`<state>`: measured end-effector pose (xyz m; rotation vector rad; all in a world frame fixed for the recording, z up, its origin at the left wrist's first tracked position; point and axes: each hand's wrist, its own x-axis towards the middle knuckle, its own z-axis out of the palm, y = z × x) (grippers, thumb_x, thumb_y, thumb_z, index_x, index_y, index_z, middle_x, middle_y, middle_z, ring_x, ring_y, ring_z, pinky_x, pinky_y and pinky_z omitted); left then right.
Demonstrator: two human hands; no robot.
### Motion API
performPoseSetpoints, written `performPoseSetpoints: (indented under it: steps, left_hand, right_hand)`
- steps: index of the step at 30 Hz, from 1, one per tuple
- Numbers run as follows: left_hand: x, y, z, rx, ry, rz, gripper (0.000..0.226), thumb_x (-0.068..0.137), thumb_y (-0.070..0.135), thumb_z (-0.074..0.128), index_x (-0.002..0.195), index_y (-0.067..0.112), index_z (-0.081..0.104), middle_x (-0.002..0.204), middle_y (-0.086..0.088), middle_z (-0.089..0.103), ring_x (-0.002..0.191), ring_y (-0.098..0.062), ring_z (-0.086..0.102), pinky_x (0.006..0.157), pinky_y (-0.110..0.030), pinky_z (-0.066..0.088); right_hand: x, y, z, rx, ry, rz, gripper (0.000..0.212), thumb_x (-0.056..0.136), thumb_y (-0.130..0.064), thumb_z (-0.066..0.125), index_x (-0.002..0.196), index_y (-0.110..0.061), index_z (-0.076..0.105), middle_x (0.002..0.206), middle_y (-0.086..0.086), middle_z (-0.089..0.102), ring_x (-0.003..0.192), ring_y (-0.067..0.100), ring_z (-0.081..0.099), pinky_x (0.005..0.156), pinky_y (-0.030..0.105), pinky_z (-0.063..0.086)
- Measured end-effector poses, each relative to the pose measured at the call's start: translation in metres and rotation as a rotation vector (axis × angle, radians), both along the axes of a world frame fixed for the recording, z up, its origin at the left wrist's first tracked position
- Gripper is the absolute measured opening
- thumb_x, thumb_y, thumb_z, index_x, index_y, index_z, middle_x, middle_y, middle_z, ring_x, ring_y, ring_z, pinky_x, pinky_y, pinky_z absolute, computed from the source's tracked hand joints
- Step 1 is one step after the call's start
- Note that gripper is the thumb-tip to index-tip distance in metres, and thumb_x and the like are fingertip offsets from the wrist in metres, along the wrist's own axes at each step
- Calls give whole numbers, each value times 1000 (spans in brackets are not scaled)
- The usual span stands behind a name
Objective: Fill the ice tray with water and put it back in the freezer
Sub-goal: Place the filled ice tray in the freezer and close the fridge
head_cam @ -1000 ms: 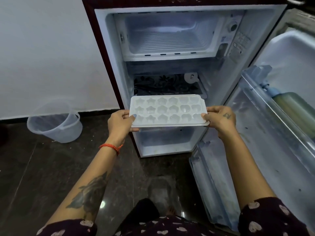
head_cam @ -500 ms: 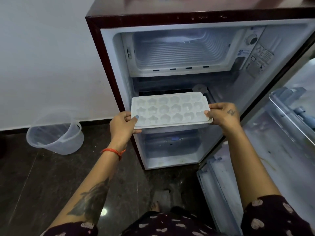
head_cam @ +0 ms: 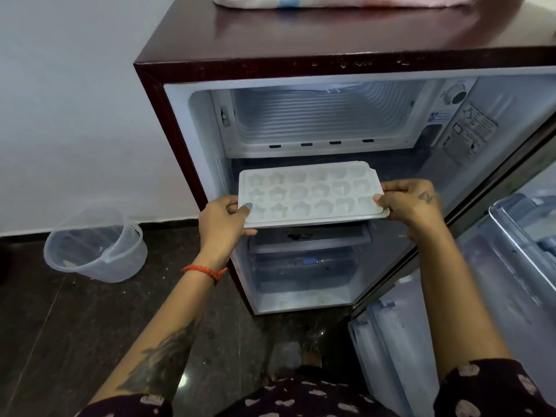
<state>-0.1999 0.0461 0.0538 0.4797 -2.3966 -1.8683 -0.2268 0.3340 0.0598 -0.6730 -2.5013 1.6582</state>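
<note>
At six o'clock, a dark patterned sleeve (head_cam: 493, 389) frames the bottom edge, with both forearms reaching forward. A red thread band (head_cam: 204, 270) circles the left wrist. The left hand (head_cam: 224, 219) clamps the ice tray (head_cam: 310, 194) at its nine o'clock end, thumb on the rim; the right hand (head_cam: 412, 204) pinches the three o'clock end. The tray is held roughly level in front of the open fridge (head_cam: 168, 94), below the freezer compartment (head_cam: 319, 115) at twelve o'clock and above a clear drawer (head_cam: 304, 266). The fridge door (head_cam: 496, 281) stands open at four o'clock. A clear plastic jug (head_cam: 96, 245) sits on the dark floor (head_cam: 60, 341) at nine o'clock, beside the white wall (head_cam: 75, 100).
</note>
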Motion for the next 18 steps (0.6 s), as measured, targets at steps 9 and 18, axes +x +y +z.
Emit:
performPoseSetpoints:
  steps: [9, 18]
  left_hand:
    - [-29, 15, 16, -3, 17, 26, 31, 89, 11, 63, 118, 0, 59, 98, -8, 67, 61, -10, 67, 59, -24, 59]
    - [-70, 19, 37, -65, 44, 8, 11, 88, 13, 64, 98, 8, 62, 90, -9, 68, 48, -7, 65, 75, -44, 59]
  right_hand:
    - [-29, 14, 20, 24, 14, -10, 16, 74, -12, 76, 88, -18, 72, 91, 7, 70, 89, 25, 68, 86, 43, 56]
    - [-61, 17, 39, -11, 68, 29, 13, 77, -6, 73, 88, -11, 71, 96, 15, 70, 91, 31, 67, 78, 41, 58]
